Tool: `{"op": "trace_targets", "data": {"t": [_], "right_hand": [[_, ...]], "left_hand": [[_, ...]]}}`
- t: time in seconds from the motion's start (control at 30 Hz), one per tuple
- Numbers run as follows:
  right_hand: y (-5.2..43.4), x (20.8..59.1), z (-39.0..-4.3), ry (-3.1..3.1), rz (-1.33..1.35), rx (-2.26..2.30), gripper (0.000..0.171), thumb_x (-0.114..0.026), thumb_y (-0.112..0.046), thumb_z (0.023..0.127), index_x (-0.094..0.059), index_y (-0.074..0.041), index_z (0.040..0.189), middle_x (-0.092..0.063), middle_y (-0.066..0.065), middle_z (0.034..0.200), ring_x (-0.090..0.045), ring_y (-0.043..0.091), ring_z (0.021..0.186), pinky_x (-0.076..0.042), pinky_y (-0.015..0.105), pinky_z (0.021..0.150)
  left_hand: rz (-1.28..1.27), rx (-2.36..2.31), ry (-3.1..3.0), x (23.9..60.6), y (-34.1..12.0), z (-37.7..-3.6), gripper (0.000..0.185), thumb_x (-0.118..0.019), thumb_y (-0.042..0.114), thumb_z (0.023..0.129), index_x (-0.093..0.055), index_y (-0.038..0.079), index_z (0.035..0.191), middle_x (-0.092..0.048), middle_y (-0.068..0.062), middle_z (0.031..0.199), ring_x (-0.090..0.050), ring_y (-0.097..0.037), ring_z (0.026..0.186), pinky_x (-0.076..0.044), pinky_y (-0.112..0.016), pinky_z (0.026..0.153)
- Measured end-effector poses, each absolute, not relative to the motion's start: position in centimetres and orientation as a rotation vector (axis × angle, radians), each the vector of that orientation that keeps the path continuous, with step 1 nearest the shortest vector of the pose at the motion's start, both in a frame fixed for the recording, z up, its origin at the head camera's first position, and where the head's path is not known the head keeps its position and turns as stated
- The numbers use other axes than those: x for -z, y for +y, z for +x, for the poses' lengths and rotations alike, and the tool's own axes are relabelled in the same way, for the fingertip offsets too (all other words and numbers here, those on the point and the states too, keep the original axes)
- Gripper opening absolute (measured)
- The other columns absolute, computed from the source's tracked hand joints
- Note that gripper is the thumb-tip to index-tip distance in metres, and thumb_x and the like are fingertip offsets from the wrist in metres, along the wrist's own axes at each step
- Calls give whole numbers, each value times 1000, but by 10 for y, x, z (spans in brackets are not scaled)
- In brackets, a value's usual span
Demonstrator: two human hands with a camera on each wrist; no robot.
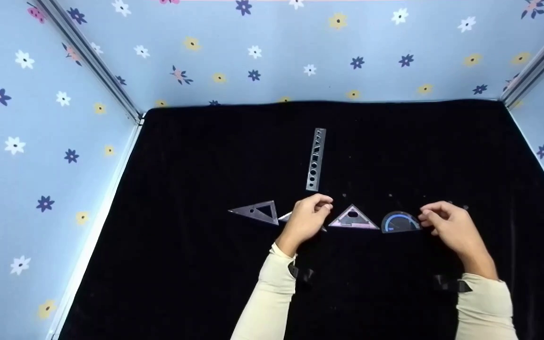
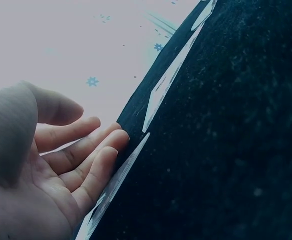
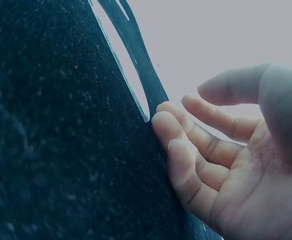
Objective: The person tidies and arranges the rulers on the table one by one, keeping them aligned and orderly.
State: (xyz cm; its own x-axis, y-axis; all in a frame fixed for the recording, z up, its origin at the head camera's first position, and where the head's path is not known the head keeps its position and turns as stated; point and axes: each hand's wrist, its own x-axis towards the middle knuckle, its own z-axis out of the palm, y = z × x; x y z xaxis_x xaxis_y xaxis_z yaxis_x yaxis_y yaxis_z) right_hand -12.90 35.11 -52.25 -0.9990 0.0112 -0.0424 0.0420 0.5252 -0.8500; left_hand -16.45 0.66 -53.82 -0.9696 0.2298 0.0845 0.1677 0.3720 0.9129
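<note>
My left hand [image 1: 306, 218] hovers over a clear, flat drawing piece [image 1: 284, 217] and hides most of it; its shape cannot be made out. In the left wrist view, the loosely bent fingers are beside its ruled edge [image 2: 121, 176], with nothing in their grasp. Right of that hand lies a triangular set square [image 1: 365, 223] with a hole near its top. A clear protractor [image 1: 399, 215] with a blue arc comes next to it. Near the protractor's right end is my right hand [image 1: 455, 227], thumb and fingers apart and empty; contact cannot be made out.
A narrow ruler [image 1: 316, 173] with cut-out shapes lies farther back, nearly upright in view. At the left end of the row is a long set square [image 1: 263, 216]. Everything lies on black cloth [image 1: 196, 283], bordered by flowered blue walls [image 1: 281, 52].
</note>
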Motion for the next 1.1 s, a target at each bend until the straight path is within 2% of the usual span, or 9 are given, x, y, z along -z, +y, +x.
{"op": "trace_targets", "data": {"t": [0.3, 0.67, 1.1], "right_hand": [[349, 520, -126, 2739, 84, 1530, 27, -60, -13, 101, -65, 11, 112, -72, 18, 93, -67, 7, 73, -54, 25, 57], [343, 519, -129, 2776, 77, 1561, 24, -60, -12, 100, -67, 9, 108, -73, 9, 86, -67, 7, 71, -54, 24, 56], [328, 516, -141, 2658, 28, 1663, 25, -61, -12, 100, -66, 11, 109, -73, 11, 86, -70, 12, 73, -55, 26, 57]], "left_hand": [[366, -1700, 2543, 539, 7, -166, 22, -61, 7, 94, -73, 2, 112, -72, -1, 102, -67, -8, 90, -52, -20, 84], [395, -1755, 2541, 537, 7, -165, 21, -60, 4, 94, -73, 1, 110, -71, -2, 102, -67, -9, 91, -53, -21, 83], [434, -1815, 2596, 538, 4, -168, 19, -60, 2, 94, -73, 0, 108, -74, -1, 96, -69, -10, 86, -54, -23, 80]]}}
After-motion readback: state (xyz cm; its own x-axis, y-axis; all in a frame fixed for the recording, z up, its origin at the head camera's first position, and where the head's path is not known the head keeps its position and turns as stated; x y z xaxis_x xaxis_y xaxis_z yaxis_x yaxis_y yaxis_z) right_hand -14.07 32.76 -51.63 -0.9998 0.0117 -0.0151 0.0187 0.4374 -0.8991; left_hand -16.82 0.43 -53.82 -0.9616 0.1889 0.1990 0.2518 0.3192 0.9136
